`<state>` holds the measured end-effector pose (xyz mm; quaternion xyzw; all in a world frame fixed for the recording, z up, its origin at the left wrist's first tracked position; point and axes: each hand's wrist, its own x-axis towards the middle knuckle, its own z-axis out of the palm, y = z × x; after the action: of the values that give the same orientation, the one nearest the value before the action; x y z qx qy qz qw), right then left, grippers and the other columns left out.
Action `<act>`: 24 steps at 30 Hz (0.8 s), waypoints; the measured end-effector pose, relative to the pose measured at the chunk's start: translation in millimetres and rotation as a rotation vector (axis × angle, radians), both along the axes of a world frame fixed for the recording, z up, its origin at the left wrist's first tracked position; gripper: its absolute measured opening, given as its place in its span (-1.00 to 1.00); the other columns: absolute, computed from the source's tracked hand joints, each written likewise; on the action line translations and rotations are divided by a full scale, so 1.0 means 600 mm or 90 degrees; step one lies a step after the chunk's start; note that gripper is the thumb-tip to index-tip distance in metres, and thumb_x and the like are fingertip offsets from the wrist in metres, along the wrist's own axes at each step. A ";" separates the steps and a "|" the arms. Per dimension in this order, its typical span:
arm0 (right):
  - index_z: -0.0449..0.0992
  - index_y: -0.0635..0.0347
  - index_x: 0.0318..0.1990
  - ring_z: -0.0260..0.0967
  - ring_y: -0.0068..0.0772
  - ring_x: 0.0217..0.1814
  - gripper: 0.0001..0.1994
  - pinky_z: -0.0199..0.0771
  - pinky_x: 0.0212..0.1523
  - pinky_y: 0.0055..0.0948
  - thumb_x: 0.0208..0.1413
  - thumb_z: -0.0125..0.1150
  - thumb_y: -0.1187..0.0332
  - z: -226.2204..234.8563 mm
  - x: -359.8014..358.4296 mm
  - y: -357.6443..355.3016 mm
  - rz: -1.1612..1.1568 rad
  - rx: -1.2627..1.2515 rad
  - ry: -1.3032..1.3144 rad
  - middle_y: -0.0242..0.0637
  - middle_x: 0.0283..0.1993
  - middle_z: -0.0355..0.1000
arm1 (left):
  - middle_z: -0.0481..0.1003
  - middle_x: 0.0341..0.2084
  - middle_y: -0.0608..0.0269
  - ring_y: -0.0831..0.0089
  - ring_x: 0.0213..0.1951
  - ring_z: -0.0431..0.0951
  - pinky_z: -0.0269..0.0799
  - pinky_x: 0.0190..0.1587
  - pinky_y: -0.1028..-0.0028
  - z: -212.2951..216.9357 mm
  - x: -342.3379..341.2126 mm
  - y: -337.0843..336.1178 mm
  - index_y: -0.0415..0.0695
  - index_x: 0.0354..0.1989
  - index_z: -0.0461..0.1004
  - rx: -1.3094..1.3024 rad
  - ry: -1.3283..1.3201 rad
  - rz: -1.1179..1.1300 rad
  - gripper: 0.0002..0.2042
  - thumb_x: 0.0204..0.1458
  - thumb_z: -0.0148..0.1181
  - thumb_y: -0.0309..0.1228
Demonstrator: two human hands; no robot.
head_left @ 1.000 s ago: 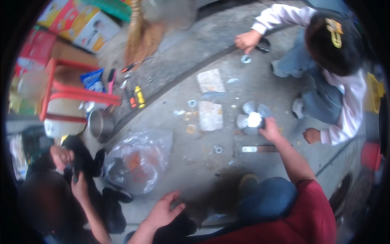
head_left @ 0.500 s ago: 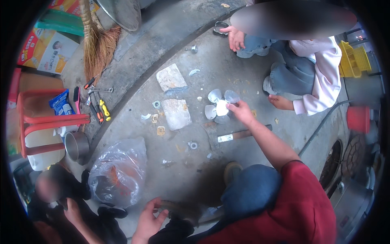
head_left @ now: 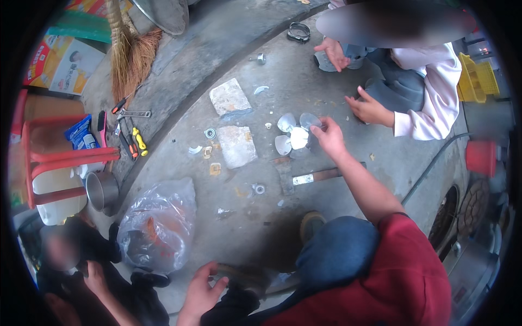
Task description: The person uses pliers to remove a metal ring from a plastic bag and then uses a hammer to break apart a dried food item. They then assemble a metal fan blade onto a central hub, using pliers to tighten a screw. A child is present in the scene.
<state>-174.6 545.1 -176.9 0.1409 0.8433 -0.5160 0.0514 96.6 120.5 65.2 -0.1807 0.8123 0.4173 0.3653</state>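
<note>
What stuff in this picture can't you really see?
- Head view: what lies inside the crinkled clear plastic bag; its folds blur the orange shapes.
- The far blade of the small silver fan blade wheel sits under the right hand.
- The left hand rests on something dark, too shadowed to name.
- The yellow plastic crate is cut off by the rim.

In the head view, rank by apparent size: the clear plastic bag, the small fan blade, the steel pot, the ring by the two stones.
1. Plastic bag
2. Fan blade and pot, too close to rank
3. Ring
</note>
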 end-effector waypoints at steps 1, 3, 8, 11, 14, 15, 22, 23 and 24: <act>0.45 0.22 -0.06 0.43 -0.27 -0.36 -0.65 0.45 -0.24 -0.30 0.10 0.31 0.20 0.026 0.010 -0.024 -0.006 0.179 0.116 -0.26 -0.36 0.49 | 0.51 -0.07 -0.01 0.21 -0.08 0.55 0.47 -0.02 0.33 0.002 0.000 0.003 -0.26 0.15 0.38 -0.010 0.001 -0.004 -0.48 0.04 0.32 -0.29; 0.39 0.22 -0.02 0.46 -0.09 -0.31 -0.56 0.45 -0.20 -0.18 0.09 0.30 0.11 0.086 0.019 -0.059 0.066 0.361 0.111 -0.15 -0.33 0.50 | 0.52 -0.08 0.06 0.29 -0.08 0.55 0.48 -0.03 0.36 0.006 -0.005 0.012 -0.25 0.14 0.37 -0.013 -0.003 -0.026 -0.51 0.05 0.32 -0.35; 0.26 0.31 0.07 0.54 0.05 -0.09 -0.34 0.50 -0.08 -0.09 0.09 0.20 -0.12 0.131 -0.003 -0.118 0.304 0.480 -0.173 0.05 -0.14 0.53 | 0.52 -0.09 0.03 0.28 -0.06 0.55 0.49 -0.02 0.35 -0.006 -0.057 0.054 -0.25 0.14 0.36 -0.003 -0.018 -0.086 -0.51 0.07 0.32 -0.31; 0.24 0.33 0.09 0.54 0.03 -0.08 -0.32 0.51 -0.05 -0.11 0.07 0.21 -0.11 0.129 -0.026 -0.128 0.321 0.513 -0.212 0.06 -0.14 0.54 | 0.51 -0.06 -0.03 0.23 -0.04 0.55 0.49 -0.01 0.34 -0.040 -0.088 0.094 -0.25 0.16 0.35 0.031 0.030 -0.117 -0.49 0.08 0.30 -0.28; 0.25 0.34 0.09 0.53 0.05 -0.08 -0.33 0.51 -0.04 -0.12 0.01 0.25 -0.03 0.127 -0.029 -0.123 0.297 0.491 -0.222 0.05 -0.15 0.55 | 0.48 0.01 -0.10 0.15 0.03 0.53 0.45 0.05 0.30 -0.078 -0.122 0.135 -0.25 0.20 0.33 0.085 0.023 -0.113 -0.46 0.10 0.27 -0.23; 0.26 0.35 0.08 0.53 0.06 -0.08 -0.35 0.51 -0.03 -0.12 -0.01 0.26 0.01 0.126 -0.029 -0.118 0.284 0.473 -0.219 0.05 -0.16 0.55 | 0.46 0.05 -0.12 0.11 0.08 0.51 0.42 0.11 0.27 -0.091 -0.136 0.149 -0.26 0.21 0.32 0.108 0.009 -0.099 -0.44 0.11 0.25 -0.20; 0.32 0.29 -0.04 0.51 0.15 -0.13 -0.44 0.49 -0.09 -0.09 -0.12 0.31 0.10 0.196 0.060 -0.106 0.360 0.290 -0.168 0.07 -0.25 0.53 | 0.28 0.23 -0.20 0.07 0.24 0.34 0.28 0.24 0.23 -0.221 -0.223 0.208 -0.23 0.37 0.07 0.163 0.053 0.147 -0.18 0.05 0.31 -0.04; 0.32 0.28 -0.06 0.51 0.15 -0.14 -0.45 0.49 -0.09 -0.08 -0.13 0.32 0.10 0.219 0.071 -0.119 0.391 0.258 -0.172 0.07 -0.25 0.53 | 0.23 0.27 -0.20 0.08 0.27 0.30 0.26 0.25 0.23 -0.232 -0.227 0.206 -0.22 0.39 0.04 0.184 0.043 0.222 -0.15 0.04 0.32 -0.03; 0.33 0.27 -0.07 0.50 0.16 -0.15 -0.46 0.48 -0.10 -0.08 -0.13 0.33 0.10 0.239 0.082 -0.127 0.418 0.230 -0.180 0.06 -0.26 0.53 | 0.19 0.30 -0.19 0.07 0.30 0.25 0.23 0.27 0.23 -0.232 -0.231 0.204 -0.22 0.40 0.01 0.242 0.007 0.246 -0.12 0.03 0.33 -0.03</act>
<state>-125.5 468.9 -33.5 -0.0594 0.9054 -0.2910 0.3033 -41.8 243.1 -74.2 -0.2582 0.6718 0.6252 0.3019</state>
